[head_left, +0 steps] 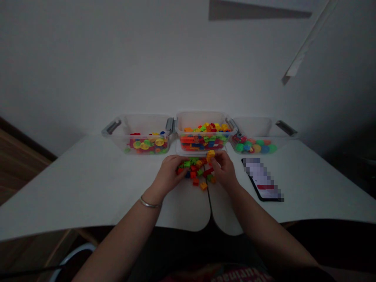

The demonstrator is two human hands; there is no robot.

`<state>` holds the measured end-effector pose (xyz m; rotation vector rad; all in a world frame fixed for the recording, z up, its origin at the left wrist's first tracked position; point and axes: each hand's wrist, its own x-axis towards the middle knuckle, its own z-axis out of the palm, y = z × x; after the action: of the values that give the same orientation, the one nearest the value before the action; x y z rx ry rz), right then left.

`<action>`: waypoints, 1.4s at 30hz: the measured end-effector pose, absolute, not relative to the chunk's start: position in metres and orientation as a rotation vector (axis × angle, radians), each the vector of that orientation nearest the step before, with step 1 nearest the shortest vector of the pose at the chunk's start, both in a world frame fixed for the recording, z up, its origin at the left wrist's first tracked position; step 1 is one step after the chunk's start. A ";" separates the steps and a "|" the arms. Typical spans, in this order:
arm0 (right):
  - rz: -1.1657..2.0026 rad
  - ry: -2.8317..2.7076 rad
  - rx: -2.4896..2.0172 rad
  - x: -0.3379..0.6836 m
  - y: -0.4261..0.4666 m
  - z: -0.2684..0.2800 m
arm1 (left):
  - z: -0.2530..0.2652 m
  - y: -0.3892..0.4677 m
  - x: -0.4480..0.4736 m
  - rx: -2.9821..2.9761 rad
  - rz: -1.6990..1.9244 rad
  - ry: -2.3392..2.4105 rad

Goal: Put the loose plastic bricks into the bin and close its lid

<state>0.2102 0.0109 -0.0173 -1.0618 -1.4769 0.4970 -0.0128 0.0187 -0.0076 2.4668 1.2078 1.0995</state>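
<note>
Against a plain, dim white wall, on a white table: with the fingers of the right hand, pinching a yellow brick narrowly, at the far right side of the pile of bricks. With the fingers of the left hand, curving around the pile's left side, thumb apart; no telling whether gripping any brick. Best to keep the pinch light, on the brick's sides, and to use the left hand as a fence. Mind the seam running under the pile and the stray orange brick at its near edge. Farther out, beyond the pile: a middle container of bricks, between a left container of mixed small pieces and a right container of colored balls. On the right, a phone.
</note>
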 end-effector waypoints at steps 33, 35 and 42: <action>-0.453 -1.596 -1.436 0.236 0.081 0.025 | -0.014 0.024 -0.017 2.435 1.024 1.389; -0.420 -1.610 -1.438 0.237 0.081 0.026 | -0.014 0.024 -0.017 2.429 1.015 1.393; -0.290 -1.608 -1.375 0.239 0.077 0.025 | -0.015 0.024 -0.017 2.384 1.089 1.375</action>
<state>0.2391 0.0774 0.0247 -1.3749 -1.6085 -0.2897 -0.0173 0.0237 -0.0146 2.3840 1.3755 1.0890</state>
